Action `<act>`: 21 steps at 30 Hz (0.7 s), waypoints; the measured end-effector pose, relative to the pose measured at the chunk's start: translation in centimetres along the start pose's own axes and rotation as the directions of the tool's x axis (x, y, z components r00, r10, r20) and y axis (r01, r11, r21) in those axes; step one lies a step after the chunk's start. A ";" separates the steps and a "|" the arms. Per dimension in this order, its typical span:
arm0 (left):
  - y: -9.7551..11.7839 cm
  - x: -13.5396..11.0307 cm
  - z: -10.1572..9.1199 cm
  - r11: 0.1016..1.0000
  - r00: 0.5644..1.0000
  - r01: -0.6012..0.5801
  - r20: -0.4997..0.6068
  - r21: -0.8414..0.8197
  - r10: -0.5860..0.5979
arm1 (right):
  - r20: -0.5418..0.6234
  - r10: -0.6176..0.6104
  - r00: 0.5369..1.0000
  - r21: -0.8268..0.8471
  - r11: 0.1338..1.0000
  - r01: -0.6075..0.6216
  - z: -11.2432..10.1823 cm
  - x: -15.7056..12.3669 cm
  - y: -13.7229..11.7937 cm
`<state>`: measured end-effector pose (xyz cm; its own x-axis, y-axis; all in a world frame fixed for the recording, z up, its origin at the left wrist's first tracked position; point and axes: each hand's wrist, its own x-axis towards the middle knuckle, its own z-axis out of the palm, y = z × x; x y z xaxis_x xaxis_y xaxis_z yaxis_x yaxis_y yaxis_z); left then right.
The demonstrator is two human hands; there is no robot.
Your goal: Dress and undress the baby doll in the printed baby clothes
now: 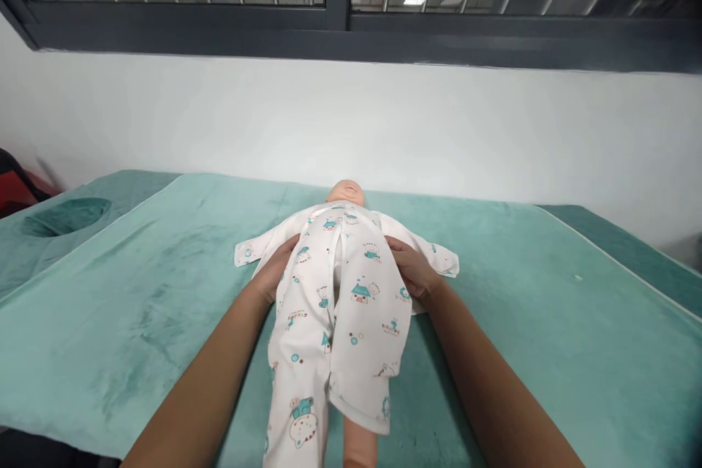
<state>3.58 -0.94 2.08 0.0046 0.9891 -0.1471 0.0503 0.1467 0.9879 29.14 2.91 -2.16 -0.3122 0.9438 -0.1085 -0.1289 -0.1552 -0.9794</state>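
Observation:
A baby doll (346, 192) lies on its back, its head toward the wall. It wears a white printed long-sleeved top (431, 252) with both sleeves spread. White printed baby pants (365, 285) with an open slit down the middle lie over its torso and legs. The pant leg on the left is long; from the shorter-looking one on the right, a bare doll leg (360, 446) comes out. My left hand (278, 268) is closed on the left side of the pants near the waist. Opposite it, my right hand (414, 268) grips their right side. Fabric partly hides the fingers of both hands.
A green fabric cover (521, 292) spreads beneath the doll on a padded bed with a round hole (69, 217) at the left. Behind stands a white wall (219, 117) below a dark-framed window (340, 29) with bars. Something red and black (16, 186) sits at the far left.

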 end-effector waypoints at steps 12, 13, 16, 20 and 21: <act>-1.6 1.3 0.5 0.989 0.987 -0.130 -0.081 0.072 0.136 | -0.089 -0.046 0.995 0.036 0.998 0.050 0.7 0.6 0.8; -1.6 1.3 0.6 0.989 0.986 -0.137 -0.090 0.061 0.142 | -0.094 -0.055 0.994 0.023 0.998 0.058 0.8 0.6 0.8; -1.7 1.4 0.6 0.989 0.984 -0.141 -0.101 0.053 0.146 | -0.111 -0.070 0.991 0.003 0.997 0.071 1.0 0.5 0.7; -2.1 1.6 0.6 0.987 0.985 -0.150 -0.080 0.063 0.155 | -0.140 -0.094 0.986 -0.027 0.995 0.091 1.4 0.3 0.2; -2.2 1.6 0.6 0.985 0.984 -0.156 -0.082 0.070 0.161 | -0.148 -0.107 0.983 -0.063 0.993 0.099 1.5 0.2 0.0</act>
<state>4.12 0.32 -0.35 -0.0688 0.9975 0.0189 0.1189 -0.0106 0.9928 27.67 2.64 -1.95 -0.1539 0.9877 -0.0268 -0.0995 -0.0425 -0.9941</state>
